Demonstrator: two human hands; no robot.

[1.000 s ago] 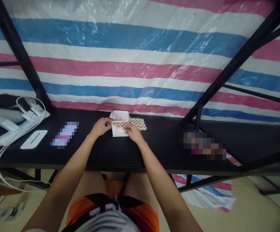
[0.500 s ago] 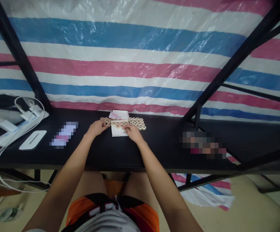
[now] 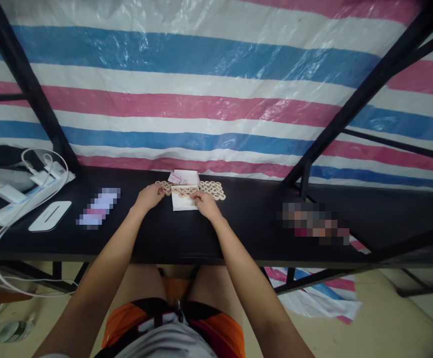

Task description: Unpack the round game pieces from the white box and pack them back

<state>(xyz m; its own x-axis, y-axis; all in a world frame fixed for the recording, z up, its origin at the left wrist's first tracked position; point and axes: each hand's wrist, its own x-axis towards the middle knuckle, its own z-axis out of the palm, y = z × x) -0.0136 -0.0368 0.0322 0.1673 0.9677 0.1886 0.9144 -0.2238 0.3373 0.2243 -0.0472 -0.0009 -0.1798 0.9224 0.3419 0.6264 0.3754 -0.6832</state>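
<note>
A small white open box point(image 3: 183, 205) lies on the dark table, with a row of pale round pieces marked in red point(image 3: 182, 192) along its far part. Just left of it, my left hand point(image 3: 149, 198) has its fingers curled against a small group of pale round pieces point(image 3: 167, 186); what they hold is too small to make out. My right hand point(image 3: 206, 205) reaches over the box's right side with fingertips pinched at the row, and anything between them is hidden. More pale round pieces point(image 3: 212, 189) are spread to the right of the box.
Behind the box stands a second white box part point(image 3: 189, 176) with a pink-printed paper point(image 3: 176, 178). On the left lie a blurred phone-like object point(image 3: 99, 208), a white flat device point(image 3: 50, 216) and a power strip with cables point(image 3: 26, 196). Black frame posts point(image 3: 37, 109) flank a striped sheet point(image 3: 186, 109).
My left hand has shifted very slightly to the left. My right hand stays at the box, and the pieces look unmoved.
</note>
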